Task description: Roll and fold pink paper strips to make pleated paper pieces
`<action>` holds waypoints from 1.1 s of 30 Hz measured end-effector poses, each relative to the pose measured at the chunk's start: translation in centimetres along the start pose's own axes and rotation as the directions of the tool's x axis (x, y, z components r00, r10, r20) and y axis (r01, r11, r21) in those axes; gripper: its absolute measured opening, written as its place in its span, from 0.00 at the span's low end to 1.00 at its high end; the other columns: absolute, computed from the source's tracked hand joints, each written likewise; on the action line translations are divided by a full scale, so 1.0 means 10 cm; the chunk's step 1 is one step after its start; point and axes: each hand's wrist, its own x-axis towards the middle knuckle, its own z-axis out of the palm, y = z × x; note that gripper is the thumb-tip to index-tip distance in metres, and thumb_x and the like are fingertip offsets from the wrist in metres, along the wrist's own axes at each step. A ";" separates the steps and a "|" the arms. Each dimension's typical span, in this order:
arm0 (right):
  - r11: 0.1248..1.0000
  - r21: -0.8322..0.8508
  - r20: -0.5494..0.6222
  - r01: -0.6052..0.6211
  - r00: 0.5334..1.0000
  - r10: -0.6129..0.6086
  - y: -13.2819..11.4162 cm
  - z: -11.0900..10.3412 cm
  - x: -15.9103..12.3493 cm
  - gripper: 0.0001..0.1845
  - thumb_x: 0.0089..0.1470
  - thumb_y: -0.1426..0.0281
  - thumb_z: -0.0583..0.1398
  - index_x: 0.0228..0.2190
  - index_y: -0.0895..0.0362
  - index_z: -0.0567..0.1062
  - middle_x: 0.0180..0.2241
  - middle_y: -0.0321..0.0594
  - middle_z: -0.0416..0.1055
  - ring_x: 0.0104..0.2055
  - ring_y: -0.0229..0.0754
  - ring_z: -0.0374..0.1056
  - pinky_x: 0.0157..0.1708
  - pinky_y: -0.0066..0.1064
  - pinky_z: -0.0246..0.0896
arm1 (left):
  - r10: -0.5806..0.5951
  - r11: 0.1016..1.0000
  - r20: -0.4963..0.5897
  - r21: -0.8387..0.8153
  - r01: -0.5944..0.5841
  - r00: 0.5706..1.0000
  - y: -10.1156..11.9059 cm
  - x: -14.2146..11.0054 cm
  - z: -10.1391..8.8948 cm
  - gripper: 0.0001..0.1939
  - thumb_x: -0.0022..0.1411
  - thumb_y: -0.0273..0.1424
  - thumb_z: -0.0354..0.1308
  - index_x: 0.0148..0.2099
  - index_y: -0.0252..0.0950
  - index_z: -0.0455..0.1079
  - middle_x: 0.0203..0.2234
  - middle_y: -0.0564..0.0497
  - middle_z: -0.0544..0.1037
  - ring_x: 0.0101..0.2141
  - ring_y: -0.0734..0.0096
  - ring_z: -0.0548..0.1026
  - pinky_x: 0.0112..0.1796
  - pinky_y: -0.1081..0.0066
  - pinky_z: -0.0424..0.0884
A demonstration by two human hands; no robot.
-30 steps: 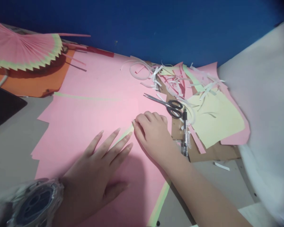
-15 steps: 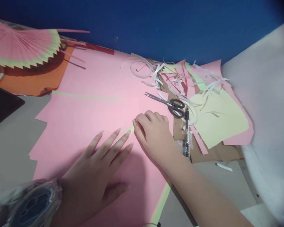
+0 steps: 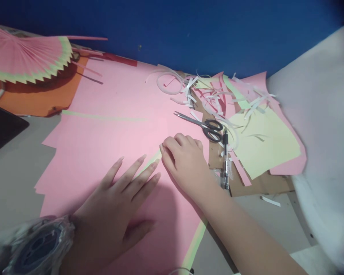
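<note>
Large pink paper (image 3: 83, 160) with narrow yellow-green edging lies under both hands. My left hand (image 3: 111, 202) rests flat on it, fingers spread, palm down. A yellow-green strip (image 3: 150, 161) shows beneath its fingertips and runs up to my right hand (image 3: 186, 160). The right fingers are curled, with thumb and forefinger pinching the paper at the strip's upper end; the exact grip is partly hidden. Just beyond the right hand lie black-handled scissors (image 3: 202, 125), blades pointing left. Beside them a clear pen with a black cap (image 3: 225, 158) lies lengthwise.
A pleated pink paper fan (image 3: 31, 57) with green-yellow edging stands at the far left over orange paper (image 3: 65, 91). Paper scraps (image 3: 215, 95) and a pale yellow sheet (image 3: 272, 141) lie on cardboard (image 3: 255, 187) to the right. A blue wall (image 3: 172, 34) bounds the back.
The left fingers have shifted very slightly, and a little more of the yellow-green strip shows between them. The right hand keeps its place on the paper.
</note>
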 end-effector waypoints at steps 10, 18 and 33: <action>1.000 0.022 -0.026 -0.006 1.000 0.007 0.05 -0.02 0.00 0.11 0.59 0.66 0.49 0.33 0.56 0.69 0.33 0.39 0.67 0.35 0.44 0.62 0.38 0.36 0.50 | 0.010 0.999 0.018 0.040 -0.010 1.000 -0.04 0.08 0.04 0.39 0.60 0.51 0.43 0.66 0.35 0.43 0.64 0.51 0.51 0.63 0.59 0.46 0.60 0.55 0.35; 0.992 0.091 -0.233 -0.084 0.967 0.104 0.21 -0.12 -0.03 0.11 0.59 0.67 0.49 0.40 0.58 0.66 0.38 0.43 0.69 0.40 0.46 0.63 0.43 0.39 0.49 | 0.052 0.995 0.008 0.080 -0.052 0.999 -0.06 0.08 0.04 0.38 0.59 0.50 0.45 0.65 0.34 0.46 0.65 0.49 0.47 0.62 0.57 0.47 0.59 0.54 0.37; 0.964 0.249 -0.078 -0.091 0.991 0.113 0.15 0.01 0.05 0.07 0.59 0.66 0.51 0.34 0.55 0.65 0.34 0.38 0.68 0.37 0.45 0.61 0.36 0.35 0.50 | 0.030 0.990 -0.079 0.139 -0.019 0.996 0.03 -0.06 0.05 0.36 0.60 0.47 0.47 0.63 0.29 0.52 0.63 0.44 0.54 0.61 0.58 0.52 0.60 0.58 0.42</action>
